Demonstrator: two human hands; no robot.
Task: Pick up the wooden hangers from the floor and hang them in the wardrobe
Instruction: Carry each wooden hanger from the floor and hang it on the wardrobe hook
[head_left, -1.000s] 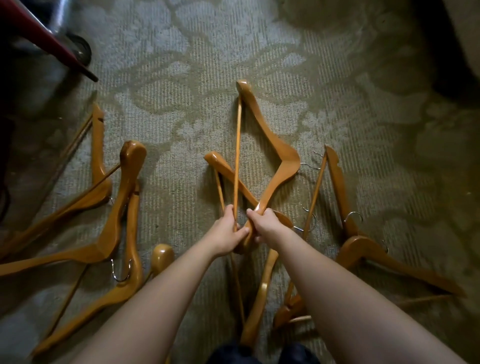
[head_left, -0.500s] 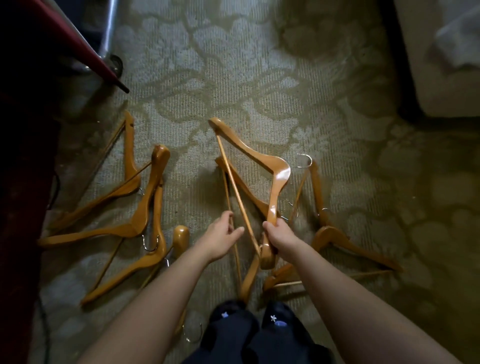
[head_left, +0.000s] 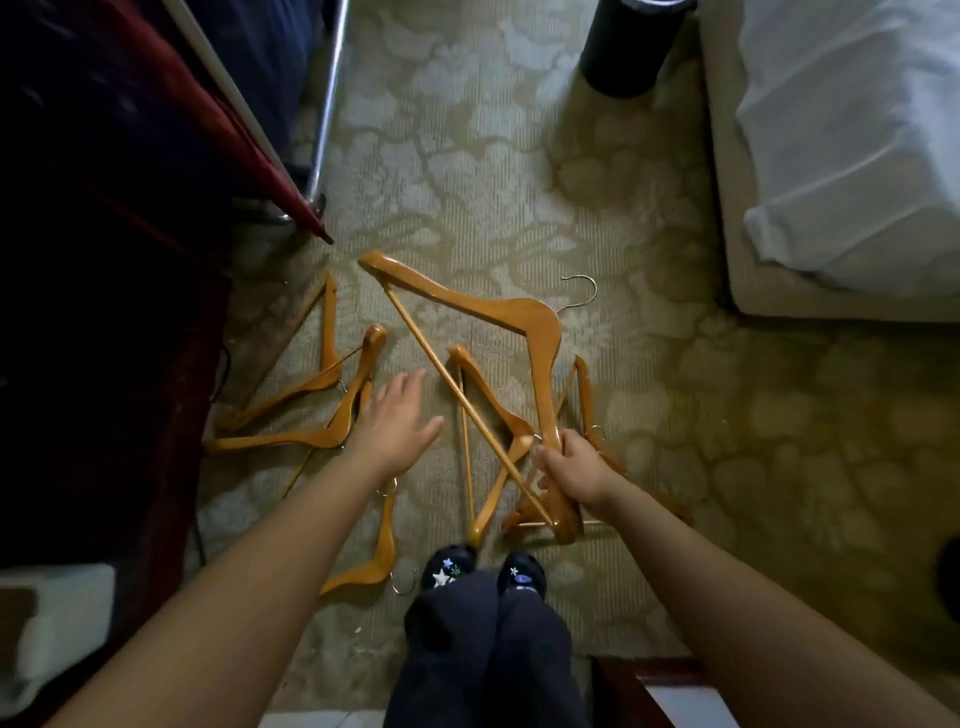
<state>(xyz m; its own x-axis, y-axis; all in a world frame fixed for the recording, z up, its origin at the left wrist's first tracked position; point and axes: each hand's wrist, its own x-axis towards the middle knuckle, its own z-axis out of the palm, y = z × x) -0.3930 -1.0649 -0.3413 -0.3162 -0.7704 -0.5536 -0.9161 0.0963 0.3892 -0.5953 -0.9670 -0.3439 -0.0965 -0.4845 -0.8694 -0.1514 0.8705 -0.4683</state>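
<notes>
1. Right hand (head_left: 576, 467): fingers curled round one arm of the held hanger (head_left: 524, 322). The knuckles cover the contact point.
2. Held hanger sits over the middle of the carpet (head_left: 519, 156), and its bar crosses above the centre hanger (head_left: 493, 410). Cannot tell if its far tip touches the carpet. Its hook (head_left: 592, 293) points toward the carpet's right edge, clear of everything.
3. Left hand (head_left: 395, 421): fingers straight and spread, holding nothing, between the left group (head_left: 332, 384) and the centre hanger. Cannot tell if it touches the carpet.
4. Right group (head_left: 584, 395) is mostly hidden behind the right hand and the held hanger. Count unclear.
5. Left group lies near the carpet's left edge, hangers overlapping. A stray hanger (head_left: 382, 551) runs under the left forearm and is partly covered.
6. Beyond the carpet's left edge is a red-edged dark mass (head_left: 270, 171), too dark to identify. A metal pole (head_left: 327, 104) stands beside it.
7. Dark cylinder (head_left: 623, 47) at the far edge is cut off by the frame top. Bed (head_left: 831, 156) along the right edge is cut off by the frame.
8. Shoes (head_left: 447, 569) are at the near edge. The centre hanger's near tip is just beside the left one.
</notes>
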